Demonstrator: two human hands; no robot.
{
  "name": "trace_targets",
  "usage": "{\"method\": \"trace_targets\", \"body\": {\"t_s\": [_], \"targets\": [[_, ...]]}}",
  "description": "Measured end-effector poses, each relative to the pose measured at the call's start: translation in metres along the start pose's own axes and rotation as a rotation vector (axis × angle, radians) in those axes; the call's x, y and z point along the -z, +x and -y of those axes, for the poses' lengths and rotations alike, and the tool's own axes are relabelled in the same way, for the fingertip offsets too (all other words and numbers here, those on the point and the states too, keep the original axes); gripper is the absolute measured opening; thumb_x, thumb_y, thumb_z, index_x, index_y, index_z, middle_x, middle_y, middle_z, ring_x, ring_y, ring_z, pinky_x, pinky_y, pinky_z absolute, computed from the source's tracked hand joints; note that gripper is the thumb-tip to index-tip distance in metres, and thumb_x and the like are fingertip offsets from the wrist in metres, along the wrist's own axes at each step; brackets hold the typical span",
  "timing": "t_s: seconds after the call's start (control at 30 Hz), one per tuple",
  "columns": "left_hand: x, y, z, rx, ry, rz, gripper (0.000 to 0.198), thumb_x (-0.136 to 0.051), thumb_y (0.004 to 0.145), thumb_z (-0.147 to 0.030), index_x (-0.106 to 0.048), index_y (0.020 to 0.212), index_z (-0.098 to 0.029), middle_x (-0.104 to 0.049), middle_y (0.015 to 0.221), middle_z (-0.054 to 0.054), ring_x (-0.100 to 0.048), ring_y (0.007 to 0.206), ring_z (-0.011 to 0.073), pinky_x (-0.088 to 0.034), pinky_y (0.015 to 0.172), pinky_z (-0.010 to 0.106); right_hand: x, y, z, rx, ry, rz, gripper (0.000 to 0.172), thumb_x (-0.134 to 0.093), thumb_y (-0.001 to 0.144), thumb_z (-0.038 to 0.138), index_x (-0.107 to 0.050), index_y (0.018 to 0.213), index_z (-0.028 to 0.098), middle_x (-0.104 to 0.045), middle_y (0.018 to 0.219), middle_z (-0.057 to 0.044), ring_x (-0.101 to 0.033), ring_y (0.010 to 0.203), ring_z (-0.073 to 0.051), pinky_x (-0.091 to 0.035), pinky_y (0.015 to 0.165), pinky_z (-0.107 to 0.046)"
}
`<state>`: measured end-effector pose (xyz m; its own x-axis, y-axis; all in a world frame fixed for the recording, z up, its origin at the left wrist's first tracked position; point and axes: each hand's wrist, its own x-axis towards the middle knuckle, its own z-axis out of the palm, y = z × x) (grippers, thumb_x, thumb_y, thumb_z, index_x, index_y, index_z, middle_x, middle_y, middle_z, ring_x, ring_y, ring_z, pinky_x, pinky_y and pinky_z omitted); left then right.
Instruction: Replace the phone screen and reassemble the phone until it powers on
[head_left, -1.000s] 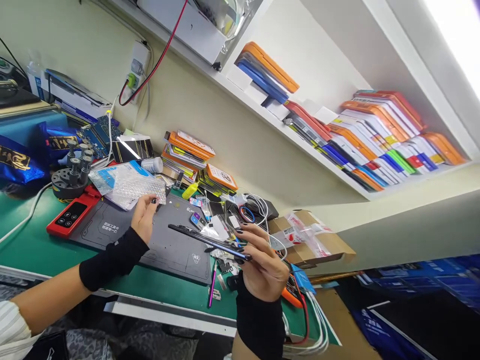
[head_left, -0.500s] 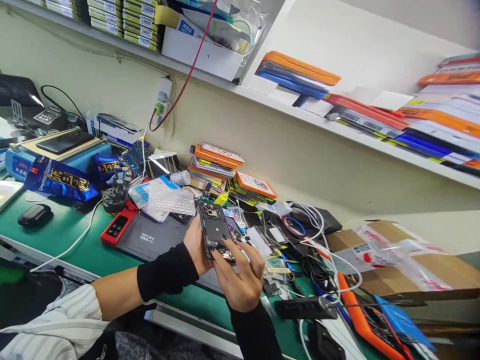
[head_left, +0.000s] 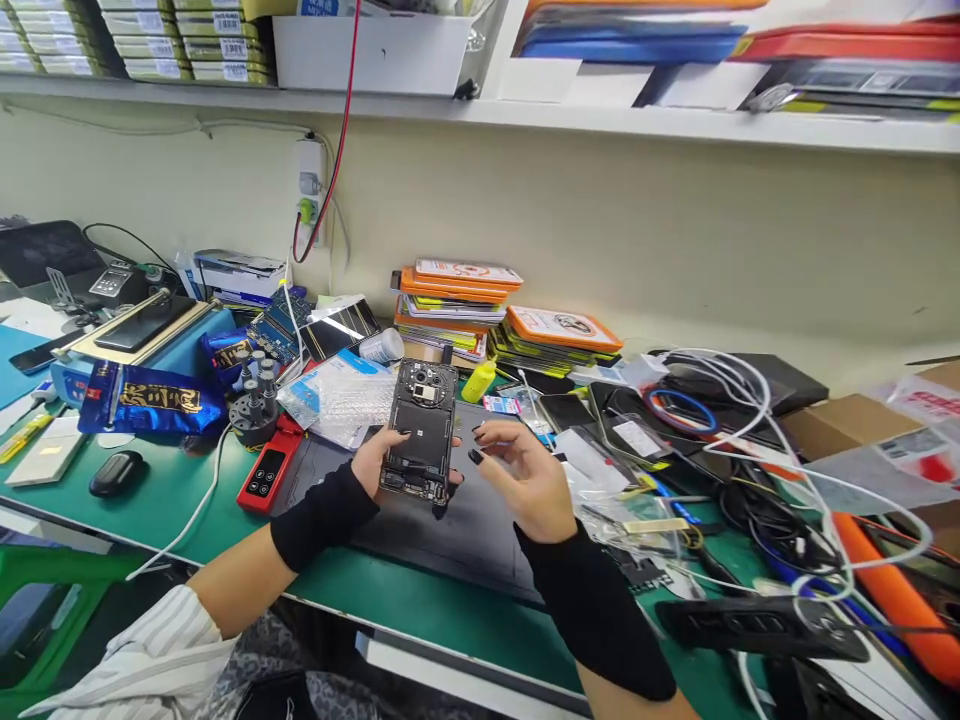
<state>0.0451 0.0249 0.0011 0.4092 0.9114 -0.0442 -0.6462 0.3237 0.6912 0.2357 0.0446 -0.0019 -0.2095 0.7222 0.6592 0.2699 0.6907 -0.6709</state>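
Observation:
A smartphone with its back cover off point(head_left: 417, 428) is tilted up above the dark work mat point(head_left: 450, 540), showing its camera module and inner parts. My left hand point(head_left: 377, 457) grips it, with the thumb on the left edge and fingertips showing past the right edge. To the right of the phone, my right hand point(head_left: 534, 482) hovers apart from it. Its fingers are loosely bent, with a gap between thumb and forefinger, and nothing shows in them. Black sleeves cover both wrists.
A red device with buttons point(head_left: 271, 466) and a round bit holder point(head_left: 253, 412) stand left of the mat. Behind lie bubble wrap point(head_left: 352, 400), a yellow bottle point(head_left: 478, 380) and stacked orange boxes point(head_left: 457, 290). Tangled cables point(head_left: 772, 500) and a cardboard box point(head_left: 847, 415) crowd the right.
My right hand has come off the phone's lower end and moved right. The phone is now held by my left hand alone. The head view has levelled and shifted.

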Motion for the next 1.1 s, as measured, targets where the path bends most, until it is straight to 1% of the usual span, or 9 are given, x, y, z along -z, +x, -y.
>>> {"method": "trace_targets", "body": {"t_s": [0.07,0.13,0.23,0.3,0.43,0.57,0.67,0.9,1.1], "targets": [[0.002,0.001,0.003,-0.085,0.02,-0.045,0.054,-0.069,0.068,-0.044,-0.06,0.112,-0.014,-0.071,0.107,0.014,-0.068,0.091,0.0327,-0.052,0.085,0.048,-0.007,0.009,0.01,0.052,-0.016,0.027,0.013,-0.069,0.076,0.022,-0.062,0.086,0.022,-0.062,0.092,-0.006,-0.061,0.087,-0.021,-0.052,0.074,-0.036],[0.003,0.002,0.006,-0.154,0.035,-0.096,0.047,-0.067,0.073,-0.045,-0.062,0.108,-0.014,-0.072,0.103,0.011,-0.065,0.101,0.0308,-0.05,0.09,0.042,-0.014,0.009,0.02,0.164,-0.075,0.125,0.018,-0.071,0.073,0.016,-0.065,0.089,0.024,-0.06,0.097,-0.006,-0.058,0.088,-0.021,-0.05,0.078,-0.038],[0.004,0.002,0.011,-0.169,0.048,-0.127,0.049,-0.062,0.079,-0.053,-0.063,0.109,-0.014,-0.071,0.101,0.01,-0.064,0.103,0.029,-0.05,0.09,0.038,-0.021,0.003,0.029,0.338,-0.231,0.287,0.026,-0.062,0.077,0.008,-0.065,0.098,0.024,-0.055,0.104,-0.009,-0.054,0.09,-0.022,-0.049,0.073,-0.039],[0.003,0.002,0.012,-0.181,0.107,-0.138,0.05,-0.058,0.082,-0.055,-0.063,0.11,-0.014,-0.07,0.102,0.009,-0.064,0.102,0.027,-0.049,0.089,0.036,-0.022,-0.001,0.031,0.372,-0.295,0.32,0.026,-0.059,0.076,0.007,-0.063,0.097,0.022,-0.053,0.103,-0.01,-0.052,0.09,-0.024,-0.047,0.072,-0.04],[-0.004,0.001,0.012,-0.226,0.266,-0.115,0.043,-0.053,0.088,-0.049,-0.063,0.11,-0.014,-0.067,0.105,0.007,-0.061,0.102,0.0232,-0.048,0.086,0.031,-0.02,-0.001,0.031,0.335,-0.306,0.318,0.016,-0.059,0.074,0.009,-0.056,0.085,0.02,-0.051,0.096,-0.009,-0.051,0.088,-0.024,-0.045,0.073,-0.041],[-0.011,0.0,0.01,-0.22,0.339,-0.108,0.039,-0.051,0.09,-0.045,-0.063,0.109,-0.013,-0.067,0.094,0.005,-0.062,0.09,0.0203,-0.049,0.078,0.029,-0.019,0.0,0.031,0.309,-0.33,0.304,0.017,-0.062,0.074,0.013,-0.048,0.081,0.02,-0.052,0.09,-0.008,-0.049,0.081,-0.022,-0.043,0.069,-0.039],[-0.014,-0.001,0.012,-0.247,0.364,-0.11,0.04,-0.051,0.09,-0.047,-0.063,0.111,-0.014,-0.067,0.088,0.004,-0.063,0.087,0.0203,-0.049,0.077,0.03,-0.021,-0.001,0.033,0.297,-0.369,0.22,0.02,-0.064,0.076,0.019,-0.044,0.076,0.022,-0.05,0.081,-0.005,-0.046,0.073,-0.02,-0.041,0.066,-0.036],[-0.016,-0.002,0.022,-0.351,0.332,-0.138,0.042,-0.046,0.093,-0.05,-0.06,0.117,-0.018,-0.067,0.107,0.006,-0.063,0.098,0.0217,-0.05,0.086,0.031,-0.026,-0.01,0.04,0.24,-0.556,0.131,0.019,-0.059,0.071,0.013,-0.043,0.066,0.022,-0.052,0.074,-0.006,-0.046,0.07,-0.021,-0.04,0.062,-0.036],[-0.018,-0.002,0.023,-0.371,0.372,-0.191,0.044,-0.047,0.092,-0.052,-0.06,0.116,-0.018,-0.065,0.116,0.007,-0.061,0.108,0.0241,-0.049,0.093,0.033,-0.031,-0.014,0.041,0.256,-0.581,0.092,0.016,-0.059,0.069,0.009,-0.048,0.068,0.021,-0.056,0.071,-0.007,-0.047,0.067,-0.021,-0.041,0.059,-0.036]]}}
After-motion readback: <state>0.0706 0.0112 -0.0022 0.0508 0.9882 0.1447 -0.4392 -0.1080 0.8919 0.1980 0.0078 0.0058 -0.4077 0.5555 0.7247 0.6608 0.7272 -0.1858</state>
